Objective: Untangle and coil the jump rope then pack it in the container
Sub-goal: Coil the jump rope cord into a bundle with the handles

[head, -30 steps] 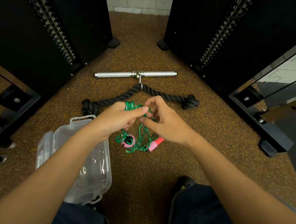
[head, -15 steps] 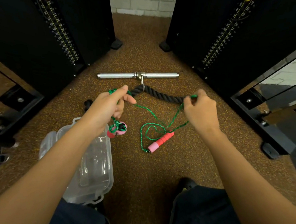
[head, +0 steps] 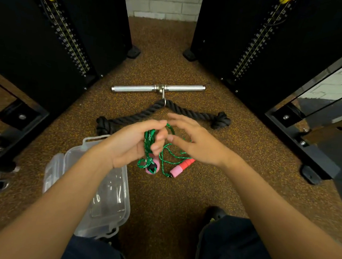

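Observation:
My left hand (head: 134, 142) is closed around several loops of the green jump rope (head: 150, 140), held above the floor. One pink handle (head: 152, 167) hangs just below that hand, wrapped in rope. My right hand (head: 193, 142) hovers beside the left with its fingers spread, and the rope runs under it; I cannot tell whether it touches the strand. The other pink and red handle (head: 180, 167) lies on the floor below the right hand. The clear plastic container (head: 110, 197) sits open on the floor under my left forearm.
A thick black rope attachment (head: 187, 114) clipped to a chrome bar (head: 158, 88) lies just beyond my hands. Black weight-stack machines (head: 58, 32) stand left and right. My knees (head: 231, 245) are at the bottom edge on brown speckled flooring.
My hands were spread apart with the rope stretched between them; they have come back together, adding a loop to the bundle in my left hand. My right hand has opened.

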`<action>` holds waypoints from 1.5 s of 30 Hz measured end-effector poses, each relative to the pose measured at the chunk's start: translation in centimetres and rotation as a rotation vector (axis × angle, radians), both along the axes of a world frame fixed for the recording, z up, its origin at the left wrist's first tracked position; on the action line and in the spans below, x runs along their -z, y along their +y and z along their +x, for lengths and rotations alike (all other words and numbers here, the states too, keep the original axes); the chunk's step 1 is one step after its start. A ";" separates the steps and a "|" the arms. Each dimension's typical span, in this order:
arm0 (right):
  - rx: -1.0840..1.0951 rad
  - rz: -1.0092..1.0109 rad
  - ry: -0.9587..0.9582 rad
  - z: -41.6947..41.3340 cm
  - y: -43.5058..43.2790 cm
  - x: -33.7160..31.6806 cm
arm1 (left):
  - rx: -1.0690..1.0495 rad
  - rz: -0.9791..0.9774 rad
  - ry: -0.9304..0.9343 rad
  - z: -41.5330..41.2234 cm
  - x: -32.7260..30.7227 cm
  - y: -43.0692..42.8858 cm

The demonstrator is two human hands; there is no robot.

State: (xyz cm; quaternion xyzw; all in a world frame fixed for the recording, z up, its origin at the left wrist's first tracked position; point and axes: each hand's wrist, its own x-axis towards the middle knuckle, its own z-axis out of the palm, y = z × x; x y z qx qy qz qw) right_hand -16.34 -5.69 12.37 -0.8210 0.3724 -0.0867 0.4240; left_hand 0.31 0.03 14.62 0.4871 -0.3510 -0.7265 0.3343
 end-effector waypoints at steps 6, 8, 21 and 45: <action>0.049 0.243 -0.220 -0.1 0.1 -1.1 | 0.008 -0.001 0.252 0.2 0.2 0.1; 0.034 0.419 -0.276 0.1 0.4 -1.5 | 0.013 0.003 0.321 0.2 0.0 0.4; -0.084 0.686 -0.436 0.3 1.3 -2.7 | 0.307 0.185 0.785 0.7 1.4 1.4; -0.006 0.588 -0.474 -0.5 0.3 -2.5 | 0.173 0.150 1.054 -1.0 0.8 1.3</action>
